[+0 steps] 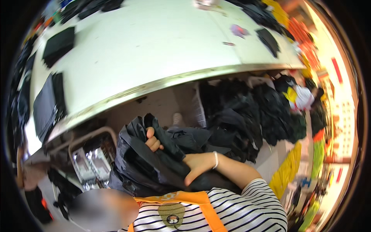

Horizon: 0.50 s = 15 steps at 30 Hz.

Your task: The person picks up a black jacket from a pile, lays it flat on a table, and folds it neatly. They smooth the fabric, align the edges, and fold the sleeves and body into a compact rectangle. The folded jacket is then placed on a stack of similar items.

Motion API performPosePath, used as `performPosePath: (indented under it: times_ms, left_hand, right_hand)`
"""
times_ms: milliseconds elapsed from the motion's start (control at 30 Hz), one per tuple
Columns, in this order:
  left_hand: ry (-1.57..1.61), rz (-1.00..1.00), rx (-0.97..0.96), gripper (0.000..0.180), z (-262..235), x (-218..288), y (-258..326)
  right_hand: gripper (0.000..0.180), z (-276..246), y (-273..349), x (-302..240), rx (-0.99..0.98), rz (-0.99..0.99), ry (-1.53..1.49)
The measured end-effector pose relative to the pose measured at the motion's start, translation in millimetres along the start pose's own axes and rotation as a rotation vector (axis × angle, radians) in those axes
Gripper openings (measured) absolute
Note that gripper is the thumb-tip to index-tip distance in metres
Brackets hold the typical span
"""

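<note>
A bundle of black cloth (148,166), probably a garment, is gathered in front of my chest. Curled fingers of my left hand (154,141) come out through its folds and grip the cloth near the top. Most of that hand and the left forearm are hidden by the fabric. My right hand (197,164), with a pale bracelet at the wrist, reaches in from the right. Its thumb lies outside, over the black cloth, while the other fingers are tucked into the folds, closed on it.
A long white table (147,46) stands ahead, with folded black stacks (50,102) on its left end. Heaped black clothes (235,112) lie to the right, by a white basket (200,106). A metal-framed cart (112,133) is at left; yellow cloth (286,170) lies at right.
</note>
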<state>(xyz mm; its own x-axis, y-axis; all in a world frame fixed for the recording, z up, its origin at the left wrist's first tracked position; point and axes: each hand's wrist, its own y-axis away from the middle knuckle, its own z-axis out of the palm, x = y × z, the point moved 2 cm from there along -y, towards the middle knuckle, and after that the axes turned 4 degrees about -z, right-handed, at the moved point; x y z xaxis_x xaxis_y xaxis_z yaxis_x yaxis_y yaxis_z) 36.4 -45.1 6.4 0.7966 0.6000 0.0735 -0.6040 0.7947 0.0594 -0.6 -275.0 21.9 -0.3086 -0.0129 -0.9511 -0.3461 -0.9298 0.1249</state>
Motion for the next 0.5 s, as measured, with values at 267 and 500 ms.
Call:
performPosePath:
  times_ms: [267,500]
  left_hand:
    - [-0.116,-0.361,0.281,0.043,-9.6,-68.0,-173.2]
    - [-1.581,-0.219,0.184,0.019,-71.3,-30.2,-76.4]
  right_hand:
    - [0.056,2.6,88.2,41.4,1.102,0.217,0.559]
    - [0.053,0.2,123.0,62.0,1.508,0.024,0.24]
